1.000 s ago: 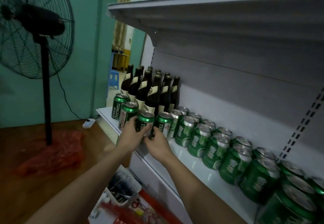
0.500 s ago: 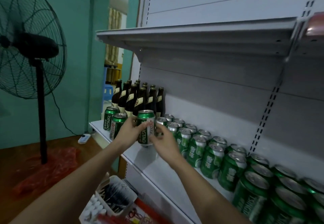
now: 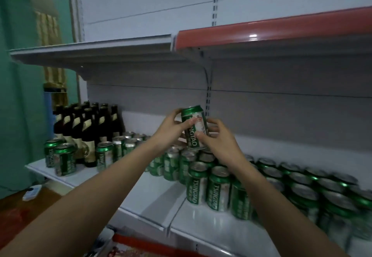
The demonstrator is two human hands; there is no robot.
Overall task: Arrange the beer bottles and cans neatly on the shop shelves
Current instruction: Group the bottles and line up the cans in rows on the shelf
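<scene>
Shelving: white metal shop shelves (image 3: pixel 153 194) fill the view from 9 to 3 o'clock, with slotted uprights in the back panel.
Upper shelf: its underside (image 3: pixel 112 55) crosses at 11 to 1 o'clock; from the centre rightward its front edge carries a red strip (image 3: pixel 281 29).
Wall: a green wall (image 3: pixel 18 105) stands at 9 o'clock.
Can rows: green cans (image 3: pixel 302 188) with silver tops stand packed on the lower shelf from 6 toward 4 o'clock, the nearest showing TSINGTAO in white letters running up the side; those at far right are blurred.
Bottles: dark brown beer bottles (image 3: pixel 88 132) with pale labels stand upright in a tight cluster at 9 o'clock, against the back panel.
Left cans: a few more cans (image 3: pixel 64 159) stand in front of and beside the bottles.
Held can: a green can (image 3: pixel 194 127) with a white panel, red mark and TSINGTAO lettering is held in the air at the centre, above the can rows and tilted slightly left at the top.
Left hand: the left hand (image 3: pixel 171 131) grips the can's left side, thumb across its front.
Right hand: the right hand (image 3: pixel 219 141) grips its right side, fingers curled round it.
</scene>
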